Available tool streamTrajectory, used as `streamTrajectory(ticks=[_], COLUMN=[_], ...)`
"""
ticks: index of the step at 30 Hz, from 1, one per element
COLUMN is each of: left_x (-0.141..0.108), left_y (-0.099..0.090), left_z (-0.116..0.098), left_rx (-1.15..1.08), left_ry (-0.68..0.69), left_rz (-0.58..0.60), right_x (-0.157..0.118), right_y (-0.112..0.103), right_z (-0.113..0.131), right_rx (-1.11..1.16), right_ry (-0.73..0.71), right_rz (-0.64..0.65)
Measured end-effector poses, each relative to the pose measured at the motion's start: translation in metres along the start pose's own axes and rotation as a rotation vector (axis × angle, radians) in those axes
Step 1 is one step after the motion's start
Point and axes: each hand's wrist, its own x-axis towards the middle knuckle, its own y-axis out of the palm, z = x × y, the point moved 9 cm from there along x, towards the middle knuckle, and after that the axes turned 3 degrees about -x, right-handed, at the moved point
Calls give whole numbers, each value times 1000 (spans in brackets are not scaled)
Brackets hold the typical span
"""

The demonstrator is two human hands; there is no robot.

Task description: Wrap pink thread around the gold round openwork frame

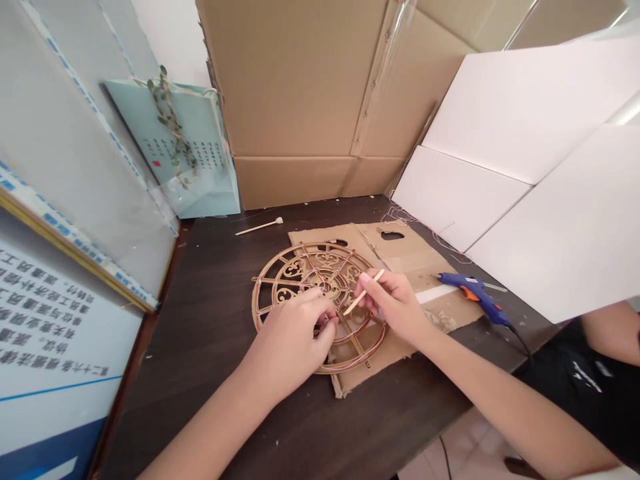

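A round openwork frame (327,257), gold-brown with scroll patterns and reddish strands along its rings, lies partly on a flat cardboard piece (420,253). My right hand (393,300) grips a thin pale wooden stick (364,292) like a pen, its pointed end slanting down to the frame just right of centre. Over the frame's lower left part rests my left hand (305,327), thumb and forefinger pinched together close to the stick's tip. Whatever lies between those fingers is too small or hidden to make out.
A blue glue gun (475,293) with an orange trigger lies at the right, its cord running over the table edge. Another stick with a white blob (260,227) is at the back left. Cardboard (300,87), white panels (520,113) and a light-blue bag (200,173) stand around the dark table (210,320).
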Motion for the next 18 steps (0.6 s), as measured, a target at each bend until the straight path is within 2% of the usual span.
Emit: streamTrajectory(ticks=[6,13,18], left_x=[1,0,0], left_y=[-4,-3,0], left_z=[4,7,4], left_rx=[3,4,-2], left_ry=[-32,-54,-32], left_rz=[-34,-25,2], right_x=[-3,-7,-9], right_y=[-2,8,13], right_z=[14,22,25], right_rx=[-108,-382,-429], right_ry=[-130,-244,-284], right_rz=[-22,53,98])
